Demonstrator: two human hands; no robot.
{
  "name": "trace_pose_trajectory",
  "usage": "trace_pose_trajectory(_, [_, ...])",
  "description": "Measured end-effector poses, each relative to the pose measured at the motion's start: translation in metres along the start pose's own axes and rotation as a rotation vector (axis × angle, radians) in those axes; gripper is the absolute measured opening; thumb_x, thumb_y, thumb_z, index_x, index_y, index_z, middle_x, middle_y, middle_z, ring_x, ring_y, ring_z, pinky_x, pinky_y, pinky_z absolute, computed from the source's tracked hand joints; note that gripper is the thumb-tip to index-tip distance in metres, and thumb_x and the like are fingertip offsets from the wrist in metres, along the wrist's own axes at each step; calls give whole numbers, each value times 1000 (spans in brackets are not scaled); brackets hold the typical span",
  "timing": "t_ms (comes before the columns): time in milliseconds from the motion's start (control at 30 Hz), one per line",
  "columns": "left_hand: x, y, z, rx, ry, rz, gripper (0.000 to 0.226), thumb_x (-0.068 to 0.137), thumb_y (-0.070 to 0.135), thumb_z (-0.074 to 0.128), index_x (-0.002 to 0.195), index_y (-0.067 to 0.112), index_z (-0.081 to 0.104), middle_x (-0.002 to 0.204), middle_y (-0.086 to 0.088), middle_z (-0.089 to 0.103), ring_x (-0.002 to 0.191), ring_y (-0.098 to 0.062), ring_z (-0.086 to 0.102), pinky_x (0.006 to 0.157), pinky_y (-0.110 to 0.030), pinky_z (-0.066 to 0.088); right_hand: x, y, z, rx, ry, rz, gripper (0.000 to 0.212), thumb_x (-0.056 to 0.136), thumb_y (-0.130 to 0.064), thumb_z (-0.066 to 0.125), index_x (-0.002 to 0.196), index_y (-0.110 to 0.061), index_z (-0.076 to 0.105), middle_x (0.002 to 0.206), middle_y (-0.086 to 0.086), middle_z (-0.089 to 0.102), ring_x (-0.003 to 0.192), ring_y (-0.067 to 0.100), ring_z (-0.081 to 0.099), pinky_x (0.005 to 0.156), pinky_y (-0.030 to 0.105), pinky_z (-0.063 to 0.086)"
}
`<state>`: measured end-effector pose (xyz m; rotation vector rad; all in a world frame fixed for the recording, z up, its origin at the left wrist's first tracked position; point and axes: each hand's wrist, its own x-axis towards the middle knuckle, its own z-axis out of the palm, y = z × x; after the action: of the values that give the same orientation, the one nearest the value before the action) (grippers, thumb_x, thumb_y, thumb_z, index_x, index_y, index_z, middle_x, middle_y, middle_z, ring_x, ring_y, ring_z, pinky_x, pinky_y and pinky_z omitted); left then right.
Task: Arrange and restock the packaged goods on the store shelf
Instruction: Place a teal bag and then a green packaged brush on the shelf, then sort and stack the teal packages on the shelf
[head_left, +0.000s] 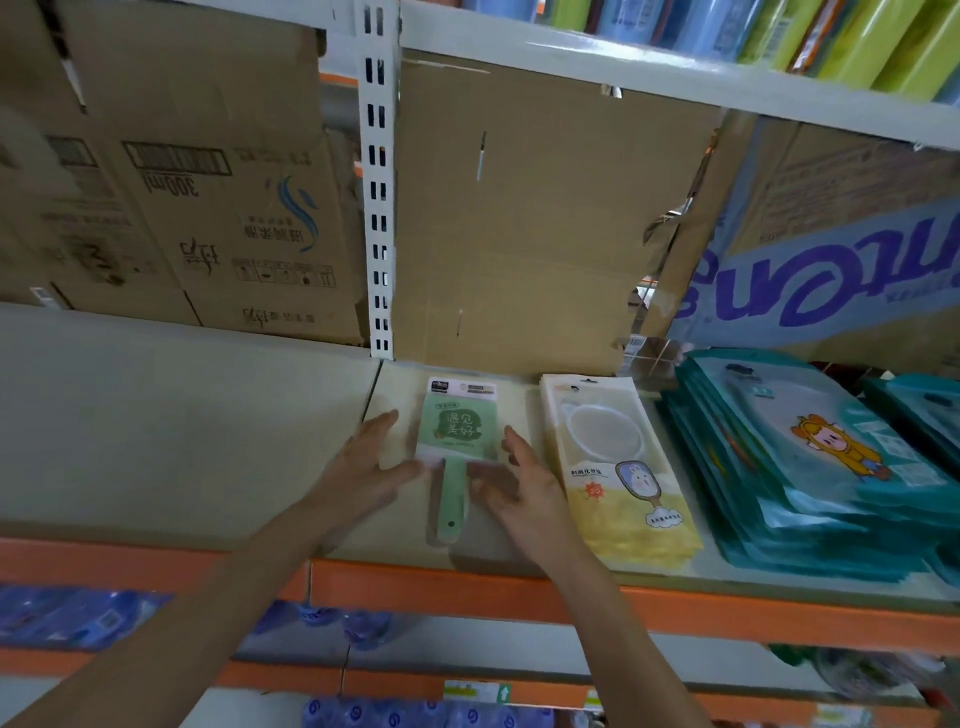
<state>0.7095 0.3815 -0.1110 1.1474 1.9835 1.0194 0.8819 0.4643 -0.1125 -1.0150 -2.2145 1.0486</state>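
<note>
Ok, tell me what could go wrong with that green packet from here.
The green packet has its handle end near the orange front edge of the shelf; a pull forward might tip it off. The right hand is close beside the yellow packet stack and could knock it askew. The left hand and right flank the packet open, so uneven pushing may skew it.

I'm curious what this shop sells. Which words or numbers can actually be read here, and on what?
"遇见美好": green pack.
"300ml", upside down: cardboard box.
Blurred or cut off: print on yellow pack, teal packs, purple letters on blue box.
</note>
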Motion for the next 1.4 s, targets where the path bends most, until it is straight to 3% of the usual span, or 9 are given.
trace_pose_trajectory(67, [1,-2,-17,71,34,24,90,74,49,62,147,19,20,153,3,20,140,-15,20,110,-29,21,6,-7,1,-101,-16,-55,60,86,-27,61,139,-18,36,130,-2,52,119,14,49,102,27,39])
trace_pose_trajectory(133, [1,-9,-37,138,90,66,75,88,34,60,147,20,16,155,2,15,142,-13,15,115,-32,17,12,-22,2,-202,-32,-97,68,88,-28,61,145,-18,27,141,2,43,129,18,38,108,33,32])
trace_pose_trajectory(233, [-8,-19,-73,203,172,95,71,91,32,55,148,21,15,156,2,12,143,-14,12,115,-39,19,23,-50,12,-337,-78,-176,70,89,-32,59,147,-17,22,149,4,33,137,19,27,113,32,23])
trace_pose_trajectory(367, [-31,-39,-128,431,229,108,90,72,60,42,148,19,16,156,-2,11,144,-19,7,116,-36,8,32,-91,49,-424,-135,-246,70,91,-35,55,147,-16,20,153,4,25,140,19,21,113,34,20])
trace_pose_trajectory(533, [-67,-74,-200,601,275,81,89,69,54,37,147,19,15,156,-4,10,144,-21,6,115,-37,2,32,-148,112,-406,-215,-328,69,91,-37,55,147,-18,20,154,4,24,142,18,18,115,32,17])
trace_pose_trajectory(667, [-95,-108,-258,680,313,45,77,88,42,55,148,18,14,156,-4,9,144,-21,5,115,-39,2,27,-198,169,-449,-245,-369,70,91,-41,54,148,-19,18,155,6,19,144,21,13,115,32,12])
trace_pose_trajectory(1000, [-147,-167,-352,740,328,-10,76,90,38,54,148,19,9,157,-2,4,144,-20,3,116,-39,0,24,-273,279,-505,-299,-407,72,91,-41,53,148,-22,15,156,4,14,144,22,8,115,36,9])
trace_pose_trajectory(1267, [-145,-221,-429,706,435,1,73,87,35,58,146,16,20,154,-3,17,143,-20,12,116,-37,7,61,-320,366,-503,-382,-445,71,92,-43,50,149,-21,12,157,3,11,145,21,6,116,38,7])
trace_pose_trajectory(1400, [-129,-247,-484,706,457,-21,72,89,36,57,147,20,17,155,0,14,143,-19,9,117,-37,6,97,-350,414,-471,-401,-473,71,92,-43,49,149,-20,12,157,3,9,145,21,4,116,37,4])
